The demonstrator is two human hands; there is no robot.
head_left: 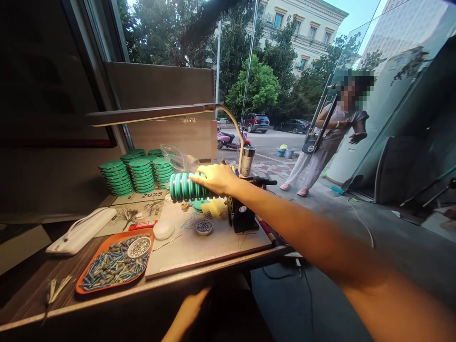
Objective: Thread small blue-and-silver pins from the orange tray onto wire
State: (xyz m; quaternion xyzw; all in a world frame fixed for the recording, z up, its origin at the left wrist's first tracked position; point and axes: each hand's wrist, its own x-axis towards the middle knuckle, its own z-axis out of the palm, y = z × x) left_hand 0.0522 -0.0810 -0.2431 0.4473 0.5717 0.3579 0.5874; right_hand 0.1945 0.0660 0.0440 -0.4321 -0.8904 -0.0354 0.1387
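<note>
A row of green ring-like spools (181, 186) lies sideways above the board, beside a small black machine (245, 216). My right hand (217, 179) reaches across from the right and is closed over the right end of this row; its thumb is hidden. Below the table's front edge is my left hand (192, 306), low and in shadow, its fingers not clear. Under the spools sit a yellow piece (214, 208) and a round container of small grey beads (204, 227). Several stacks of green discs (140, 173) stand at the back left.
An orange tray (81, 280) of small floats or sticks holds a white bowl (138, 247). A white case (81, 231), a white round lid (164, 230) and a metal cup (247, 161) stand around. A lamp (149, 114) arches overhead. A person (335, 128) stands by the glass door.
</note>
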